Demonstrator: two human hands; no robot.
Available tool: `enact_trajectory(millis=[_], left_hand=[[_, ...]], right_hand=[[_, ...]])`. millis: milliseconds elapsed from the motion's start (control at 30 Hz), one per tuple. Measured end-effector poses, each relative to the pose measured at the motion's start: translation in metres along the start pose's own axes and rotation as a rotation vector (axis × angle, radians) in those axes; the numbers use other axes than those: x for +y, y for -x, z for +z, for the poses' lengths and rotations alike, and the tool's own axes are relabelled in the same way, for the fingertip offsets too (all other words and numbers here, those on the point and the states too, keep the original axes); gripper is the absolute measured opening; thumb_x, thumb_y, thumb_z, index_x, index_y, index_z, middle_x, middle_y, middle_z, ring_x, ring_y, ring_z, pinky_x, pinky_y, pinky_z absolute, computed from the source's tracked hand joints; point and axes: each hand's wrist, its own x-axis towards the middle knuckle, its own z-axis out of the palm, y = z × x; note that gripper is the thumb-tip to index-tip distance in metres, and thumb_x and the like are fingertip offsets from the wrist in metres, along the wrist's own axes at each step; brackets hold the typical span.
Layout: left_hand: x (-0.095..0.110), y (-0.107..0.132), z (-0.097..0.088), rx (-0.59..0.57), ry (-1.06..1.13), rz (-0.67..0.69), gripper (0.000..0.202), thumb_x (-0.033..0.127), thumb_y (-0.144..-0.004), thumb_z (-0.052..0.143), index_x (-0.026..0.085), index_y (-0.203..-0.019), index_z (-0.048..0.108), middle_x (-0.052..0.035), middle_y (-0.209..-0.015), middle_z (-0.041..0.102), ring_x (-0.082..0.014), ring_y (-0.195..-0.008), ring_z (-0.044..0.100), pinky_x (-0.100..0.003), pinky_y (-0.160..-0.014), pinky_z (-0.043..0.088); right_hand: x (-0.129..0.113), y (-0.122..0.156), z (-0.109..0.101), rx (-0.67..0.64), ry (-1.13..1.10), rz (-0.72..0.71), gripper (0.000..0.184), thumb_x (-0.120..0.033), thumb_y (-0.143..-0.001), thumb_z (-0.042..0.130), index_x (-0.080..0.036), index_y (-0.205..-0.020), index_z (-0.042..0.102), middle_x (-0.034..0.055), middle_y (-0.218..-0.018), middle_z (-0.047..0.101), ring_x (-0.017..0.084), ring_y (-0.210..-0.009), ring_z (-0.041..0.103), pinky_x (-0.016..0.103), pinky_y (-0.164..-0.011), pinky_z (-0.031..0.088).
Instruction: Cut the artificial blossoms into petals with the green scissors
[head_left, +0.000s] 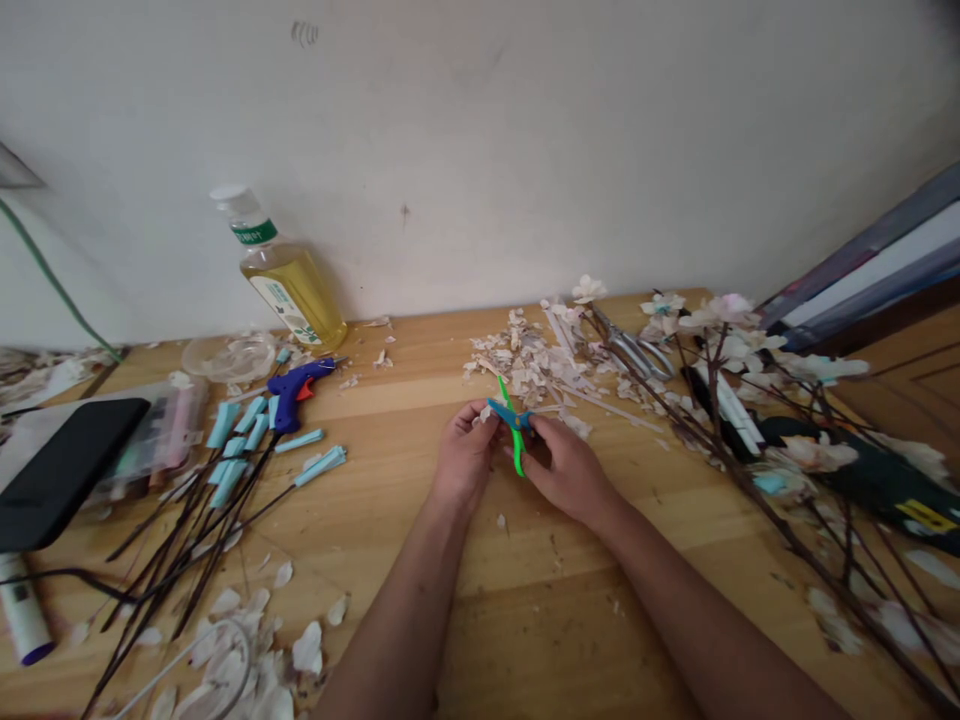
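Green and blue scissors (517,436) are in my right hand (574,470), its fingers around the handles and the blades spread apart. My left hand (466,455) is closed in a pinch just left of the blades, with a small pale petal (486,412) at its fingertips. Beyond both hands lies a heap of cut pale petal scraps (517,350) on the wooden table (540,620).
On the left are a blue glue gun (296,390), dark stems with light-blue tips (232,455), a black phone (71,465), loose petals (307,650) and a bottle of yellow liquid (296,290). Blossom branches (720,450) and pliers (637,350) lie right.
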Motion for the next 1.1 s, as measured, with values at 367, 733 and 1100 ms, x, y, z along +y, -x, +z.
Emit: enact_trajectory(millis=[367,733,1100], left_hand=[[0.0048,-0.0025,-0.0018,0.008,0.050,0.047,0.031,0.039,-0.071,0.084,0.017,-0.079,0.064,0.0008,-0.073,0.061,-0.0094,-0.067,0.057,-0.023,-0.068,0.046],[0.0055,-0.0040,0.0007,0.064,0.087,0.149,0.034,0.032,-0.060,0.091,0.019,-0.081,0.068,0.0021,-0.077,0.065,-0.0080,-0.069,0.060,-0.021,-0.070,0.049],[0.0009,-0.0063,-0.0025,0.075,0.014,0.158,0.036,0.039,-0.063,0.089,0.019,-0.082,0.067,0.0020,-0.072,0.065,-0.0080,-0.061,0.059,-0.021,-0.064,0.049]], right_hand=[[0.0079,-0.0013,-0.0008,-0.004,0.067,0.071,0.010,-0.028,-0.087,0.052,-0.023,-0.094,0.055,0.0061,-0.088,0.065,0.023,-0.084,0.060,0.033,-0.073,0.043],[0.0069,0.0009,0.0000,-0.006,0.137,-0.021,0.017,-0.020,-0.082,0.051,-0.023,-0.099,0.052,0.0074,-0.094,0.063,0.024,-0.089,0.058,0.034,-0.076,0.043],[0.0064,0.0000,-0.0007,-0.018,0.117,-0.010,0.008,-0.021,-0.085,0.051,-0.023,-0.093,0.051,0.0062,-0.091,0.062,0.023,-0.087,0.057,0.033,-0.075,0.043]])
